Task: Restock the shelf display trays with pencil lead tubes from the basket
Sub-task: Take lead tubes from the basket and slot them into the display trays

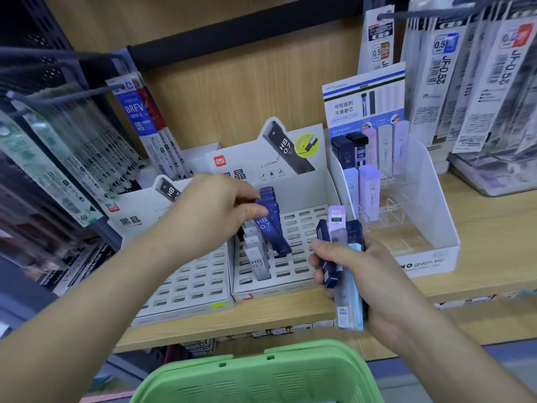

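My left hand (pixel 220 212) pinches the top of a dark blue HB 0.7 lead tube (pixel 270 231), which stands tilted in the slotted middle display tray (pixel 293 257). Behind it runs a row of blue tubes, and beside it a row of white HB 0.7 tubes (pixel 257 257). My right hand (pixel 360 274) grips a bundle of lead tubes (pixel 341 257), dark blue, lilac and pale blue, in front of the tray's right side. The green basket (pixel 261 376) sits below at the frame's bottom edge.
A slotted left tray (pixel 189 283) has no tubes in view. To the right stands a white display box (pixel 406 216) with pastel and dark tubes. Hanging refill packs crowd the left (pixel 72 158) and upper right (pixel 465 68). All trays rest on a wooden shelf (pixel 479 242).
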Demonstrator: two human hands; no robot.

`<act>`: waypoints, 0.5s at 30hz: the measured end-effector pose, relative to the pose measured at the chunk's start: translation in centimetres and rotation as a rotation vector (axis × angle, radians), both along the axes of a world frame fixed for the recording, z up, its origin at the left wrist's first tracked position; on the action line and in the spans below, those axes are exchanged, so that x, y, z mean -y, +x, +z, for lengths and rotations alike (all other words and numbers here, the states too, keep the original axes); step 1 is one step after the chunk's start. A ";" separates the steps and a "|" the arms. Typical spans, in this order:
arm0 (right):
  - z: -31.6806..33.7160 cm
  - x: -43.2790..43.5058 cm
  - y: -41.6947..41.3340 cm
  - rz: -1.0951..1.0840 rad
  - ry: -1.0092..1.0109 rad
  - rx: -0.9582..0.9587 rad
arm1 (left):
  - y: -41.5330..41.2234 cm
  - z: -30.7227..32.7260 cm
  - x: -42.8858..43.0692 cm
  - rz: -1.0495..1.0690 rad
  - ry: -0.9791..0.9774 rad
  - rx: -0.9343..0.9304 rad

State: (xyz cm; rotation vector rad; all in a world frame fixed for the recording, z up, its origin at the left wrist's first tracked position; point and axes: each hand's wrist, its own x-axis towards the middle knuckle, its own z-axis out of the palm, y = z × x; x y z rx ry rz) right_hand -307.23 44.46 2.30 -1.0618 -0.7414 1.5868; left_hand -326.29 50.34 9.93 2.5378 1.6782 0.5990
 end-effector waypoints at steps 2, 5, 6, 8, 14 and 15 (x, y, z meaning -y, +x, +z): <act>0.0 0.0 -0.1 0.002 0.005 0.002 | 0.3 -0.8 -0.2 -0.033 0.038 -0.064; -0.1 0.0 -0.2 -0.004 -0.001 -0.006 | 0.6 -1.2 -0.5 -0.053 0.050 -0.132; -0.1 0.0 -0.2 -0.008 -0.007 -0.010 | 0.7 -1.1 -0.7 -0.064 0.040 -0.158; -0.2 0.0 -0.2 -0.019 -0.023 -0.018 | 0.8 -0.8 -0.8 -0.095 0.005 -0.209; -0.4 -0.1 -0.3 -0.015 -0.060 -0.047 | 1.0 -0.3 -0.8 -0.127 -0.064 -0.280; -0.4 -0.1 -0.3 -0.004 -0.062 -0.047 | 1.0 -0.3 -0.8 -0.121 -0.069 -0.281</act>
